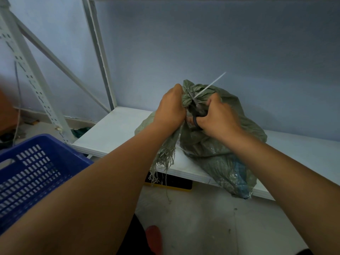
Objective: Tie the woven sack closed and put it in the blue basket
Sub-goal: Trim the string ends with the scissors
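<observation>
A grey-green woven sack [220, 144] lies on the white shelf board [114, 129], its frayed mouth hanging over the front edge. My left hand [171, 109] grips the bunched neck of the sack. A white cable tie [209, 86] is cinched around that neck, its tail pointing up and to the right. My right hand [219, 118] holds black-handled scissors [195, 105], whose blades sit at the base of the tie's tail. The blue basket [31, 173] stands at the lower left, below the shelf's corner.
White slotted rack uprights and diagonal braces [33, 85] rise at the left, with a blue-grey wall behind. A black-and-yellow object [173, 182] lies under the shelf. A red shoe tip [153, 238] shows on the concrete floor.
</observation>
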The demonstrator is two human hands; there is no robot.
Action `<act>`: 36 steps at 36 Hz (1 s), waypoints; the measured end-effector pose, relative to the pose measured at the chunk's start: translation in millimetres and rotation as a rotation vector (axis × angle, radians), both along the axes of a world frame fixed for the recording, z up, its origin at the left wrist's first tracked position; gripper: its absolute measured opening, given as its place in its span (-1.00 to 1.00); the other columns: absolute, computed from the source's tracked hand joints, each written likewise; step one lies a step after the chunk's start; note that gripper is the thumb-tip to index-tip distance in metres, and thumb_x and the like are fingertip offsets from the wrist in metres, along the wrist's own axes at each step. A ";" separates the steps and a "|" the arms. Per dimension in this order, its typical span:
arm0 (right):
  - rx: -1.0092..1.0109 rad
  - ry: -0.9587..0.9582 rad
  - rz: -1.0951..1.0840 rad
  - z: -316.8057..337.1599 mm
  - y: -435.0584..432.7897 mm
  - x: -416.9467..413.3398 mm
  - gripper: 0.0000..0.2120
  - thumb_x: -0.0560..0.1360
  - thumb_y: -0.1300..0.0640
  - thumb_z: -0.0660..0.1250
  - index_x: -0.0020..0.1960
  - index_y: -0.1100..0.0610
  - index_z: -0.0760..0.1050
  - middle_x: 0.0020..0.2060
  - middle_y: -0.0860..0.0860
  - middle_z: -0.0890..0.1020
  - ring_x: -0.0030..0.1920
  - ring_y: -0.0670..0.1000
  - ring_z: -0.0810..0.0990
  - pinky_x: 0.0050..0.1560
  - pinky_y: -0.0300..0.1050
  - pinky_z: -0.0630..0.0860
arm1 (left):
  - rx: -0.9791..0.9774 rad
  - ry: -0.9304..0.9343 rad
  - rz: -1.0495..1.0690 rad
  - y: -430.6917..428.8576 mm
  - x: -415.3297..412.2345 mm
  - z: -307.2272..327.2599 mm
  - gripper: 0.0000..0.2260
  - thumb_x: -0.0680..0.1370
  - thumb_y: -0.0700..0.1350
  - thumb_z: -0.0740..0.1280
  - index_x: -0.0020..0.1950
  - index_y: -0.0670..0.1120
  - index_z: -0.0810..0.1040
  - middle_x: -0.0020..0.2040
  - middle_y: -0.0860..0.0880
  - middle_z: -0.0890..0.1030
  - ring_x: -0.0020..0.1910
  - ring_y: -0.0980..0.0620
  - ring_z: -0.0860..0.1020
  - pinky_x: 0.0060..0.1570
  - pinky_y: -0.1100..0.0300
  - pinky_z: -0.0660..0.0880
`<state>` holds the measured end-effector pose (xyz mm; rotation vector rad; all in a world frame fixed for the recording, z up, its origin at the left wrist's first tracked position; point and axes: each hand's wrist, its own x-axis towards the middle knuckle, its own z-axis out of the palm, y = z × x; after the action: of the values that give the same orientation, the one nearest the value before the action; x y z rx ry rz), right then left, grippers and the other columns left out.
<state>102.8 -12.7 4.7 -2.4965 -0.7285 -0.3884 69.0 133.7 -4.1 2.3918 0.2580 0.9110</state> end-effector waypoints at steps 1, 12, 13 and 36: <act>0.006 -0.008 -0.007 -0.2 -0.4 0.2 -0.35 0.37 -0.26 0.51 0.14 0.15 0.32 -0.28 0.00 0.52 -0.35 0.00 0.47 -0.42 -0.07 0.31 | -0.006 -0.004 -0.002 0.1 -0.2 -0.4 -0.78 0.47 -0.39 0.27 -0.08 -0.11 0.33 -0.15 -0.05 0.46 -0.18 -0.07 0.44 -0.37 0.21 0.26; 0.002 -0.156 0.005 -2.1 4.6 -2.4 -0.71 0.45 0.06 0.44 -0.05 0.12 0.35 -0.37 -0.05 0.45 -0.38 0.03 0.44 -0.45 -0.10 0.19 | -0.074 -0.018 -0.043 -8.3 -0.1 -2.5 -0.85 0.48 -0.33 0.31 -0.03 -0.16 0.41 -0.09 -0.10 0.55 -0.13 -0.09 0.52 -0.22 0.08 0.44; 0.008 -0.149 0.002 -1.5 4.2 -2.5 -0.71 0.45 0.05 0.44 -0.03 0.13 0.36 -0.37 -0.05 0.45 -0.35 0.06 0.46 -0.43 -0.09 0.21 | -0.099 -0.019 -0.029 -7.0 1.4 -3.0 -0.86 0.47 -0.33 0.31 -0.02 -0.18 0.43 -0.11 -0.10 0.56 -0.15 -0.10 0.53 -0.24 0.06 0.45; 0.434 -0.047 -0.057 -5.9 -7.6 3.6 -0.64 0.45 -0.14 0.49 -0.01 0.02 0.38 -0.37 -0.13 0.53 -0.32 -0.02 0.54 -0.35 -0.08 0.43 | -0.125 0.031 -0.140 -7.0 4.3 -9.2 -0.79 0.47 -0.27 0.40 -0.08 -0.09 0.38 -0.24 0.02 0.49 -0.27 0.05 0.47 -0.40 0.22 0.36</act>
<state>106.4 -20.3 -1.3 -2.1068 -0.5243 -0.5622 73.4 126.7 -13.4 2.2782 0.1530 0.7717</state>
